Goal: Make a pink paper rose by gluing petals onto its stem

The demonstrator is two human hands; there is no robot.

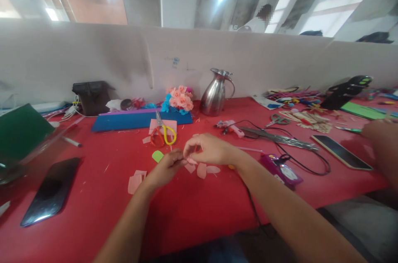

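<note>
My left hand (166, 167) and my right hand (208, 149) meet over the red table (102, 196), fingers pinched together on a small pink paper petal (190, 160). More loose pink petals (202, 170) lie just below the hands, and a stack of pink paper pieces (135, 181) lies to the left. A green paper bit (157, 156) sits beside my left hand. Scissors (163, 132) with orange and yellow handles rest on pink paper behind the hands.
A paper flower bouquet (180, 99), a blue foam block (139, 119) and a steel jug (215, 93) stand at the back. Phones lie at left (51, 190) and right (341, 152). A glue gun (231, 127), cables, a purple device (281, 170) and another person's arm (384, 147) are at right.
</note>
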